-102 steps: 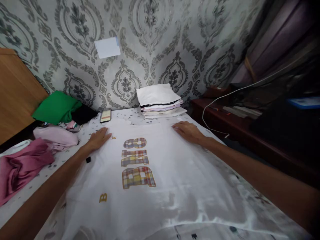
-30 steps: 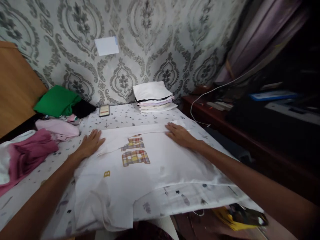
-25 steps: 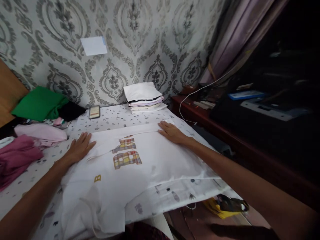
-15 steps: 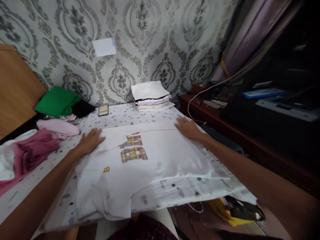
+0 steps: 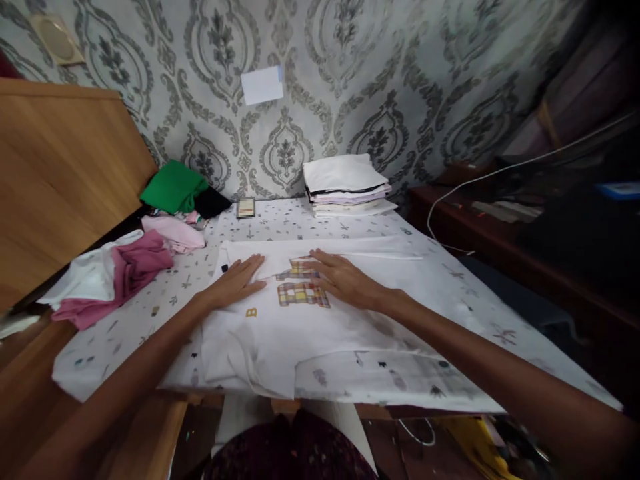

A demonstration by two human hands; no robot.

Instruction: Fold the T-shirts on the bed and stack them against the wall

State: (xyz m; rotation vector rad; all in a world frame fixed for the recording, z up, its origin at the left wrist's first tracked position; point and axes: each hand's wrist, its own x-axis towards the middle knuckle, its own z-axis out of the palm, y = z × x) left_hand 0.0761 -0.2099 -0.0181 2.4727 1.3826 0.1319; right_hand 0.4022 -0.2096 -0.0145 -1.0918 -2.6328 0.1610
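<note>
A white T-shirt (image 5: 350, 327) with plaid letter patches and a small yellow "B" lies spread sideways on the printed cloth, partly folded along its far side. My left hand (image 5: 237, 280) rests flat on the shirt's left part, fingers stretched out. On the plaid print lies my right hand (image 5: 345, 277), palm down with fingers spread, covering part of the letters. Neither hand grips the fabric. Both hands point away from me, a short gap between them.
A stack of folded clothes (image 5: 347, 183) stands at the back by the wall. Left are a green garment (image 5: 175, 187), a pink one (image 5: 140, 260) and a wooden panel (image 5: 65, 173). A small framed card (image 5: 245, 208) lies behind the shirt. A white cable (image 5: 500, 172) hangs at right.
My right hand has slid left from the shirt's far right onto the plaid letters. My left hand now lies further in on the shirt. The camera view has turned left.
</note>
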